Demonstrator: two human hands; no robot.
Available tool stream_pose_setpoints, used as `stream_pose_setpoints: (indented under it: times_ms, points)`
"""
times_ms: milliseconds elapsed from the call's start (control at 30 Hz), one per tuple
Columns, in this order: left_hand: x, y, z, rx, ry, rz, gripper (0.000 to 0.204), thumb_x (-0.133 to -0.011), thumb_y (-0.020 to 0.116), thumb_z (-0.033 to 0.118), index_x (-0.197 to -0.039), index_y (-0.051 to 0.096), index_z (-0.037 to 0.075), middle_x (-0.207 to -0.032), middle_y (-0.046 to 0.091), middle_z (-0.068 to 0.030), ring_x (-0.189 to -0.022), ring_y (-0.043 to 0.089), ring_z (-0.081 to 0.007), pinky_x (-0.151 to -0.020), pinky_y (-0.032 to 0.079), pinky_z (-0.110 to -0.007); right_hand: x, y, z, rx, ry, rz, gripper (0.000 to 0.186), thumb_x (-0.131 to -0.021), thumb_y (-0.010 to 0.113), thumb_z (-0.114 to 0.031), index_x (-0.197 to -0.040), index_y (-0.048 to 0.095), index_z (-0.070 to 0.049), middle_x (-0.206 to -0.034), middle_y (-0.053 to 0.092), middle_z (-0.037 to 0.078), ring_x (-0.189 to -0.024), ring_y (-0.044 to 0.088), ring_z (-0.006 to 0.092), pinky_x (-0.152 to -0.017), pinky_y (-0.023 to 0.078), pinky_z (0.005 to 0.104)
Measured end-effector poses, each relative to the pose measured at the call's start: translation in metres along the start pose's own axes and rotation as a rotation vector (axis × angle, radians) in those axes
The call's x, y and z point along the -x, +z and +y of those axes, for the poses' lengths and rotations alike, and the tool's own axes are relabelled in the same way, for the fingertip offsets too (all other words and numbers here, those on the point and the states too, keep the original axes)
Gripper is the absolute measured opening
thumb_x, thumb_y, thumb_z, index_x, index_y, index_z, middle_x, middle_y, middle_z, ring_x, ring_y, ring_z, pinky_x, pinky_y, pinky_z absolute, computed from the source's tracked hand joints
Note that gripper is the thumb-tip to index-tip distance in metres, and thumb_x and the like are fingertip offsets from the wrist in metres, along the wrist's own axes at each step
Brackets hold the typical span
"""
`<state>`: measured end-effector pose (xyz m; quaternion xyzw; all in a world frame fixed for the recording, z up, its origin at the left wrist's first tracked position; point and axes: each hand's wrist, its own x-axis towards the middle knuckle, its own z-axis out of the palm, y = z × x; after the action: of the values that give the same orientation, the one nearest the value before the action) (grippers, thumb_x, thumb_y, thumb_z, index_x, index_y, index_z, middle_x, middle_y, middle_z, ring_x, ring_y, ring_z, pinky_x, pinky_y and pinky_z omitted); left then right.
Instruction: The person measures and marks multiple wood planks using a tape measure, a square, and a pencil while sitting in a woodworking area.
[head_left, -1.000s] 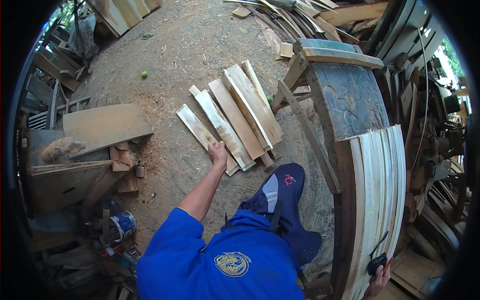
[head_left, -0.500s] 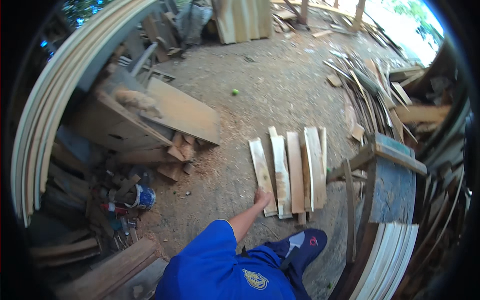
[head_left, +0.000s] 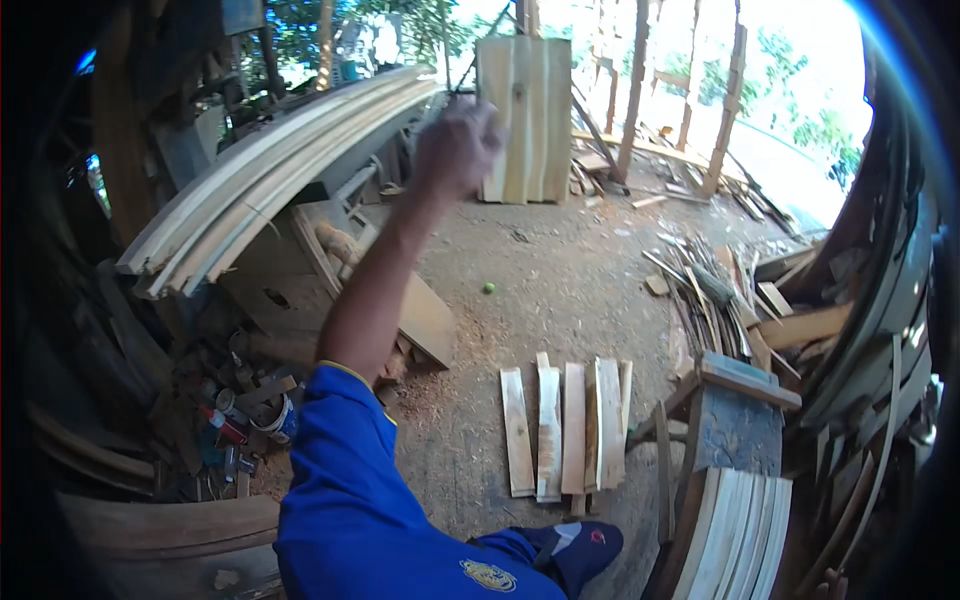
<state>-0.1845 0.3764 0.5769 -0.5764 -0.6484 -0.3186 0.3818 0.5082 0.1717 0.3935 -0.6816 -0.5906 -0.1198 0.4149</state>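
Observation:
My left hand [head_left: 460,148] is raised on an outstretched arm in front of the upright wood panel [head_left: 540,125]; whether it touches anything cannot be made out. Motion smears its fingers, so their pose is unclear. Several short boards [head_left: 548,435] lie side by side on the ground before my foot, some pale, some brown, a few overlapping. My right hand is out of the picture. To the right, a stack of pale slats [head_left: 735,535] rests on a wooden stand with a worn dark top [head_left: 740,430].
Long strips [head_left: 290,165] form a stack at upper left. Below it are a leaning sheet [head_left: 425,320], a paint bucket [head_left: 285,418] and clutter. Scrap wood [head_left: 710,290] is piled on the right. A small green fruit-like ball [head_left: 489,288] lies among the shavings.
My left hand has left the nearest short board and swung up and forward. The whole view has tilted upward, showing more of the posts and trees behind.

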Motion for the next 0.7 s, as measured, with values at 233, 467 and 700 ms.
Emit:
stream_pose_setpoints:
  times_ms: [233, 467, 700]
  points:
    - [0.175, 0.152, 0.062, 0.96, -0.394, -0.475, 0.034, -0.101, 0.061, 0.036, -0.119, 0.066, 0.007, -0.089, 0.066, -0.0059, -0.07, 0.062, -0.0135, -0.061, 0.051, -0.031, 0.028, -0.098, 0.029, 0.266, 0.176, -0.021, 0.05, -0.106, 0.053, -0.036, -0.142, 0.054, -0.001, -0.125, 0.067, 0.015, -0.092, 0.065, 0.0257, -0.079, 0.053, 0.0354]
    - [0.545, 0.399, 0.152, 0.536, -1.055, -1.274, 0.068, -0.087, 0.072, 0.035, -0.139, 0.045, -0.001, -0.112, 0.065, -0.0207, -0.094, 0.067, -0.033, -0.078, 0.056, -0.047, 0.076, -0.173, 0.042, 0.622, 0.438, -0.114, 0.051, -0.107, 0.053, -0.036, -0.143, 0.052, -0.001, -0.125, 0.067, 0.015, -0.09, 0.065, 0.0252, -0.078, 0.053, 0.0354]
    - [0.618, 0.435, 0.229, 0.2, -1.202, -1.155, 0.082, -0.087, 0.072, 0.047, -0.143, 0.031, 0.004, -0.143, 0.044, -0.028, -0.131, 0.049, -0.0444, -0.108, 0.043, -0.053, 0.115, -0.245, 0.009, 1.397, 0.231, -0.409, 0.059, -0.105, 0.056, -0.039, -0.15, 0.041, -0.004, -0.131, 0.063, 0.013, -0.086, 0.064, 0.0253, -0.077, 0.054, 0.0361]
